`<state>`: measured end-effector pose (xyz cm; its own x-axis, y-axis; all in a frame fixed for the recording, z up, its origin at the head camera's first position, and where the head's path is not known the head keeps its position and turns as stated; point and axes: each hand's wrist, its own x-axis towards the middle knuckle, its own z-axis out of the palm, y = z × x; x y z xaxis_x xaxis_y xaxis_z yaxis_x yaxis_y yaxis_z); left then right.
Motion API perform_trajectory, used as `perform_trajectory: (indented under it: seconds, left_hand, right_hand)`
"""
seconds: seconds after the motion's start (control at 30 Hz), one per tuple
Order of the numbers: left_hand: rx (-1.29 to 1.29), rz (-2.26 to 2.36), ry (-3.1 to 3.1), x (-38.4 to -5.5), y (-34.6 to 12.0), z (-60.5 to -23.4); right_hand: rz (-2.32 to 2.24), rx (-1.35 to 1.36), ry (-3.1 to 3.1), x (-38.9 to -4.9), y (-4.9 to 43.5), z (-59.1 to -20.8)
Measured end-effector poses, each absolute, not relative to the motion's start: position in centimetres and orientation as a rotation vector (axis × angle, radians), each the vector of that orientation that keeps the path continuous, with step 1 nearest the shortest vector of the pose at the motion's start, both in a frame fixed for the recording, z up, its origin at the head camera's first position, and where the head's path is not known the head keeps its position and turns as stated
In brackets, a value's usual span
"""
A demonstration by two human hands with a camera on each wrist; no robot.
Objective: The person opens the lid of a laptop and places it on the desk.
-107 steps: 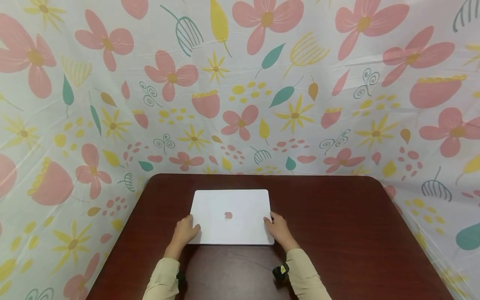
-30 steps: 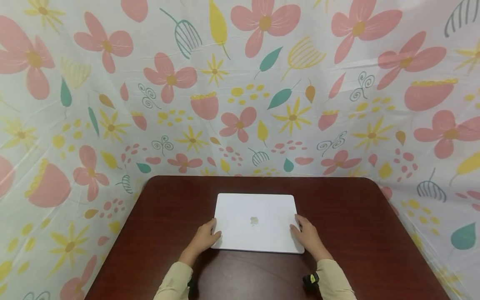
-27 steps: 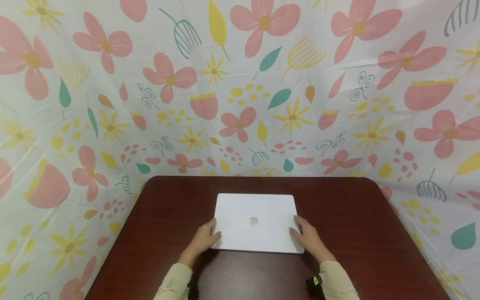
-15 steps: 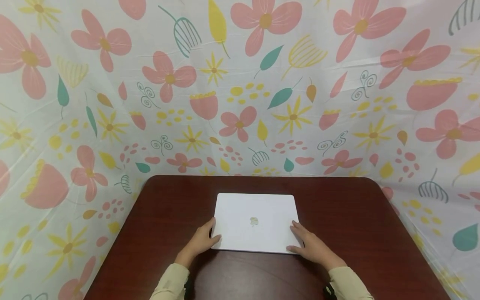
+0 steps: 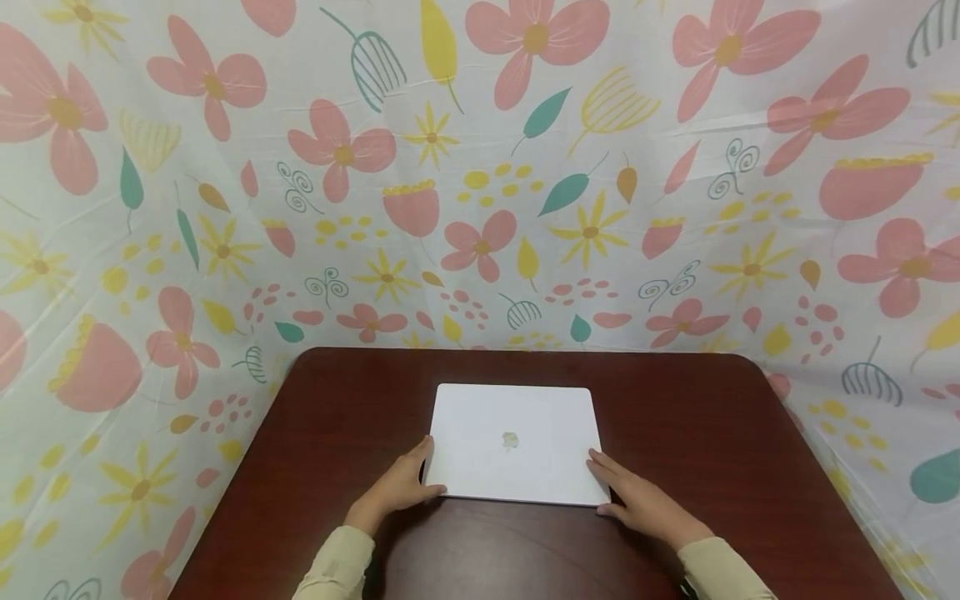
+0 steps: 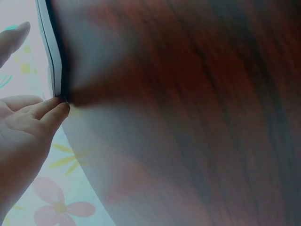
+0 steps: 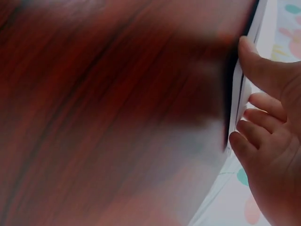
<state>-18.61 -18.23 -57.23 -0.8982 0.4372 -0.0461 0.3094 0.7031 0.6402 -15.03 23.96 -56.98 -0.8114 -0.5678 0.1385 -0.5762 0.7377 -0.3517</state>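
A closed silver laptop (image 5: pixel 517 417) with an apple logo lies flat on the dark wooden table, slightly left of its far middle. At its left side my left hand (image 5: pixel 401 483) touches the edge, with the thumb by the near left corner. My right hand (image 5: pixel 645 504) rests its extended fingers against the right side, thumb at the near edge by the corner. In the left wrist view the fingertips of the left hand (image 6: pixel 26 136) meet the laptop's thin edge (image 6: pixel 55 70). The right wrist view has the right hand (image 7: pixel 277 141) with thumb and fingertips along the laptop's edge (image 7: pixel 236 94).
The reddish-brown table (image 5: pixel 675 400) has rounded far corners and a glossy surface. Behind it and on both sides hangs a white cloth (image 5: pixel 480 192) printed with pink flowers and leaves.
Between 3.6 and 1.0 seconds ago the laptop shifted right and slightly nearer; it has since lain still. My right hand has loosened, its thumb moving off the lid to the near edge.
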Motion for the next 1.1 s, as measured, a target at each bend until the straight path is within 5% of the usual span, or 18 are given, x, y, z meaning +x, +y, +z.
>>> perform_trajectory:
  seconds: [1.1]
  left_hand:
    - [0.616,0.919,2.741,-18.1,-17.9,-58.0]
  right_hand:
    - [0.349,1.122,-2.490,-14.8,25.0,-58.9]
